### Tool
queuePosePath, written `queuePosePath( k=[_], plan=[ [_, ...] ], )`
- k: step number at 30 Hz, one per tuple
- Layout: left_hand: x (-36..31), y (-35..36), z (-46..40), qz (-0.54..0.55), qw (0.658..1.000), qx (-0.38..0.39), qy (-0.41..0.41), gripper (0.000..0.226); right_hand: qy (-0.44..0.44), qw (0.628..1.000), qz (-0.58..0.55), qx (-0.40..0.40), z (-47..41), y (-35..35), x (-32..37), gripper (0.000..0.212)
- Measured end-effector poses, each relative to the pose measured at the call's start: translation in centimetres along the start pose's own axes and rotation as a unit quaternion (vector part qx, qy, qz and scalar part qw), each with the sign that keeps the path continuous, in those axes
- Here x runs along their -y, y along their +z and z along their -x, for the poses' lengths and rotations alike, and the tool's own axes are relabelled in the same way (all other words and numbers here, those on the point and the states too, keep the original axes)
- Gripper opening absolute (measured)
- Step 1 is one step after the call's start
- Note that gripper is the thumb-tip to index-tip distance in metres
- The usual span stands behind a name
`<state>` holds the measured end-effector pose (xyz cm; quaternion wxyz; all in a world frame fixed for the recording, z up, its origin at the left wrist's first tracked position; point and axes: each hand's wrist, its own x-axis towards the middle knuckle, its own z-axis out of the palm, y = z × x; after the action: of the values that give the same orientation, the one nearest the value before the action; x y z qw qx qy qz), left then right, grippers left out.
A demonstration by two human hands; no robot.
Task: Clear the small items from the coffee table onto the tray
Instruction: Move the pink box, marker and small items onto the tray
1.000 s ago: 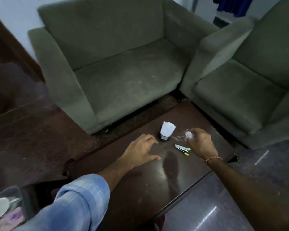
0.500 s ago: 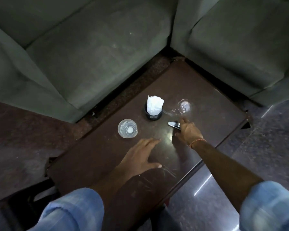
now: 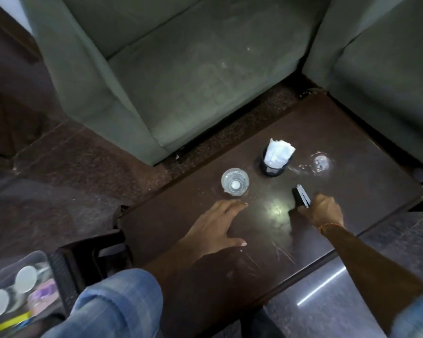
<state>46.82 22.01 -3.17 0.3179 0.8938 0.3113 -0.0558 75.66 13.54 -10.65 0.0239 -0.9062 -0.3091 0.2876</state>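
Centrally, right hand clasps pens; left hand spread on coffee table.

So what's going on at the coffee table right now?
A person is clearing the dark coffee table. The right hand has closed on a small dark clip-like tool, which looks to be still at the tabletop. The left hand lies open and flat on the table, holding nothing. A clear glass, a black holder with tissues and a transparent glass item remain on the table. The tray at lower left already holds several items.
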Motion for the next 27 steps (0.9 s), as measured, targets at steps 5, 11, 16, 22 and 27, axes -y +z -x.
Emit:
queuePosePath(
  k=[5, 11, 16, 22, 27],
  plan=[
    [2.6, -5.8, 6.3, -0.032, 0.999, -0.039, -0.02, 0.094, -0.055, 0.994, -0.042, -0.083, 6.7, -3.5, 5.4, 0.036],
    [8.5, -12.4, 19.2, -0.064, 0.991, -0.094, -0.066, 0.1, -0.246, 0.957, -0.05, -0.148, 17.0, -6.3, 17.5, 0.025],
    [16.3, -18.0, 34.7, -0.094, 0.972, -0.149, -0.154, 0.099, -0.394, 0.908, -0.039, -0.139, 27.8, -3.0, 30.7, 0.028],
    [22.5, -18.5, 51.7, -0.076, 0.926, -0.231, -0.288, 0.09, -0.583, 0.81, 0.062, 0.007, 39.9, 6.2, 43.1, 0.03],
    [24.3, -13.4, 59.4, -0.038, 0.895, -0.262, -0.359, 0.089, -0.642, 0.732, 0.177, 0.144, 46.4, 15.1, 49.3, 0.032]
  ],
)
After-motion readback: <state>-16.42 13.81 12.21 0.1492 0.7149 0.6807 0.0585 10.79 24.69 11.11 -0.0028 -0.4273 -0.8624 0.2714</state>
